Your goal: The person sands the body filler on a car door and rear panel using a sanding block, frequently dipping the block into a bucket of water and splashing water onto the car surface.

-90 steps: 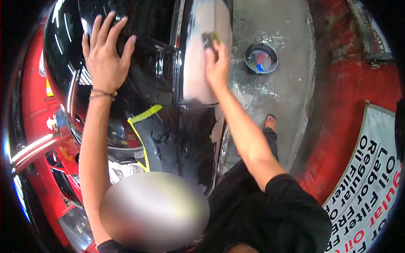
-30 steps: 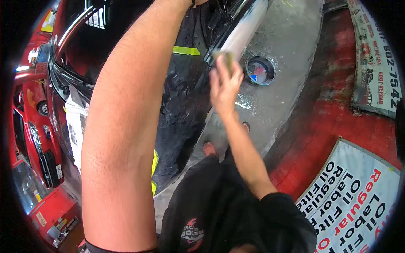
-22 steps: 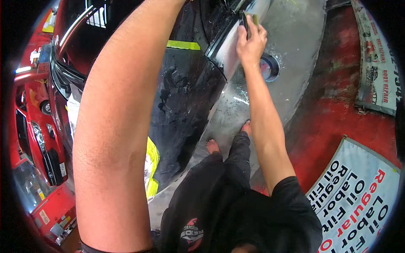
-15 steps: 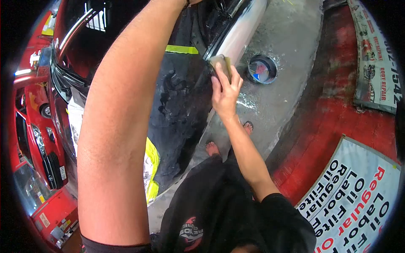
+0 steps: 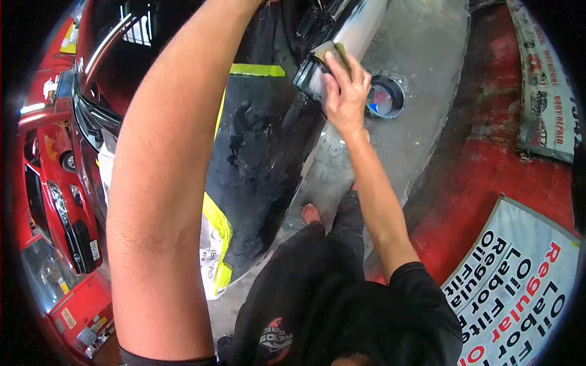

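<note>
Resting against the pale strip point(image 5: 364, 27) of the dark car body, the thin pad point(image 5: 333, 47) sits beneath the fingers of the right hand point(image 5: 348, 100). That grip is partly closed, fingers extended over the pad, thumb near its lower edge. It looks light and somewhat flexible, hardly fragile, though likely slippery if wet; the broad back seems the best hold, with fingertips spread evenly. Nearby, the round basin point(image 5: 400, 100) stands on the floor. The left forearm point(image 5: 165, 177) reaches past the upper edge, so I cannot tell that hand's grip.
</note>
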Motion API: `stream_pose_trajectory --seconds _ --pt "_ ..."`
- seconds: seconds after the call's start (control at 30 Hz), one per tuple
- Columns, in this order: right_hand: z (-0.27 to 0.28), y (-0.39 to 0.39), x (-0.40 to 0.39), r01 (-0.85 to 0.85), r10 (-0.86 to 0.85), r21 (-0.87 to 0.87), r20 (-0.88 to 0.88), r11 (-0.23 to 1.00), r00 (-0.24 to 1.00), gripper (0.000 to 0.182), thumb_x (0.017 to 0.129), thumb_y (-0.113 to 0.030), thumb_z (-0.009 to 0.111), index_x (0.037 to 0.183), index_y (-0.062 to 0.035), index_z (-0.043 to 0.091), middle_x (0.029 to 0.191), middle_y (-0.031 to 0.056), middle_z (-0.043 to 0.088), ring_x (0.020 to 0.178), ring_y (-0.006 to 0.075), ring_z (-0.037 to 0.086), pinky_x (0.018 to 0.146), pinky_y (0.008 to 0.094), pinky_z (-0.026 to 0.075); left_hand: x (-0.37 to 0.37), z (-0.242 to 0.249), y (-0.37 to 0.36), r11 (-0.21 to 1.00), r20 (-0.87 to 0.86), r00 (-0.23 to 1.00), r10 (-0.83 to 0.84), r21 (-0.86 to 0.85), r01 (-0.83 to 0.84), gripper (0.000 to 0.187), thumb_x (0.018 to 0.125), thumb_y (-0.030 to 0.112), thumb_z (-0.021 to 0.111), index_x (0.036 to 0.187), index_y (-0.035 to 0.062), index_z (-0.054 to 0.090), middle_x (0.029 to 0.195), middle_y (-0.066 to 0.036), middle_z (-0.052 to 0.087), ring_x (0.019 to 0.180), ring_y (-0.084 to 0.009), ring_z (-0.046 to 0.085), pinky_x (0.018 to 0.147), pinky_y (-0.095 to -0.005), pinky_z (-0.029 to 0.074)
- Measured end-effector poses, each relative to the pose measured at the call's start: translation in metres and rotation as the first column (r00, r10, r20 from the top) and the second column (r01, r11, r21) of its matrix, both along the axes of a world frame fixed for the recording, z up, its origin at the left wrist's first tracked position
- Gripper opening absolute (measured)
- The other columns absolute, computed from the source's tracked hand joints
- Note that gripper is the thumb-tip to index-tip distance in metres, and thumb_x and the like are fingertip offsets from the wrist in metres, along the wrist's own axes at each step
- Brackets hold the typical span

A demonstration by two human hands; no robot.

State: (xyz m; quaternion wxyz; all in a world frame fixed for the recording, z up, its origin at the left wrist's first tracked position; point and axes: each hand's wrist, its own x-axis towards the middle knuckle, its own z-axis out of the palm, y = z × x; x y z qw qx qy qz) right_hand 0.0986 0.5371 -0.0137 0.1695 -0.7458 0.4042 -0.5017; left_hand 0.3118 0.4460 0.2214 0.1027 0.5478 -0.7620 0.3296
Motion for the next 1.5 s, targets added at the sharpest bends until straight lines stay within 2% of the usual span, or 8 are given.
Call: stream_pose_trajectory --seconds 0.17,0.4,0.57,0.63,0.83,1.03,1.3,1.5 --pt "-0.024 0.046 -0.002 0.017 -0.017 0.041 -0.008 0.999 1.000 0.050 0.101 -0.015 0.072 0.150 -0.0253 0.071 0.155 0.0176 0.060 0.133 0.0443 0.055 0.118 0.0552 0.042 -0.001 0.007 -0.001 0.999 -0.052 0.998 -0.036 0.022 0.037 0.041 0.101 0.032 0.069 0.137 0.0121 0.073 0.160 -0.012 0.059 0.160 -0.0306 0.041 0.134 -0.0549 0.024" --pt "0.001 -0.084 0.007 0.187 -0.188 -0.031 -0.015 0.982 0.982 0.043 0.104 -0.017 0.067 0.147 -0.0142 0.071 0.151 0.0205 0.063 0.131 0.0436 0.060 0.114 0.0509 0.044 0.002 0.002 -0.007 0.998 -0.046 0.997 -0.057 -0.016 0.056 0.041 0.101 0.033 0.069 0.136 0.0115 0.073 0.160 -0.012 0.059 0.160 -0.0313 0.041 0.135 -0.0552 0.024" --pt "-0.009 0.060 0.011 0.073 -0.075 0.118 0.005 0.990 0.997 0.045 0.103 -0.013 0.070 0.148 -0.0144 0.072 0.158 0.0223 0.058 0.141 0.0447 0.054 0.120 0.0530 0.040 0.003 0.005 -0.004 0.998 -0.059 0.997 -0.057 0.000 0.057 0.041 0.101 0.032 0.069 0.136 0.0110 0.073 0.160 -0.012 0.059 0.159 -0.0316 0.042 0.134 -0.0562 0.024" --pt "-0.012 0.058 0.007 0.087 -0.085 0.105 -0.029 0.991 0.996 0.048 0.103 -0.017 0.071 0.150 -0.0242 0.071 0.158 0.0195 0.059 0.136 0.0449 0.056 0.120 0.0549 0.041 0.004 0.005 -0.004 0.998 -0.062 0.996 -0.059 -0.001 0.059 0.041 0.100 0.032 0.070 0.135 0.0111 0.073 0.160 -0.012 0.059 0.160 -0.0314 0.042 0.134 -0.0567 0.023" --pt "0.002 -0.073 0.005 0.207 -0.210 0.098 0.025 0.973 0.977 0.044 0.106 -0.019 0.065 0.150 -0.0235 0.071 0.152 0.0203 0.060 0.135 0.0452 0.056 0.116 0.0572 0.043 0.005 0.001 -0.006 0.998 -0.063 0.996 -0.065 -0.011 0.064 0.042 0.100 0.032 0.070 0.136 0.0118 0.073 0.160 -0.012 0.059 0.160 -0.0313 0.041 0.134 -0.0568 0.023" --pt "-0.006 0.067 0.014 0.066 -0.071 0.140 0.027 0.988 0.997 0.050 0.102 -0.014 0.071 0.151 -0.0266 0.070 0.156 0.0200 0.059 0.136 0.0460 0.055 0.119 0.0546 0.042 0.001 0.009 0.000 0.999 -0.058 0.997 -0.042 -0.002 0.042 0.041 0.100 0.033 0.069 0.136 0.0119 0.073 0.159 -0.012 0.060 0.160 -0.0316 0.041 0.134 -0.0575 0.024" --pt "0.002 -0.087 0.010 0.237 -0.242 0.098 0.048 0.967 0.969 0.044 0.104 -0.020 0.070 0.147 -0.0181 0.072 0.145 0.0263 0.062 0.133 0.0463 0.058 0.114 0.0533 0.045 0.003 0.003 -0.008 0.996 -0.045 0.995 -0.087 -0.033 0.085 0.040 0.100 0.033 0.069 0.134 0.0122 0.074 0.159 -0.011 0.060 0.160 -0.0314 0.042 0.134 -0.0561 0.025" --pt "0.003 0.076 0.019 0.096 -0.114 0.208 0.077 0.973 0.990 0.050 0.099 -0.014 0.076 0.147 -0.0267 0.073 0.147 0.0235 0.061 0.133 0.0485 0.056 0.119 0.0564 0.043 0.002 0.005 -0.007 0.995 -0.065 0.993 -0.095 -0.023 0.094 0.040 0.099 0.032 0.071 0.133 0.0118 0.075 0.158 -0.012 0.061 0.160 -0.0316 0.041 0.134 -0.0560 0.025"
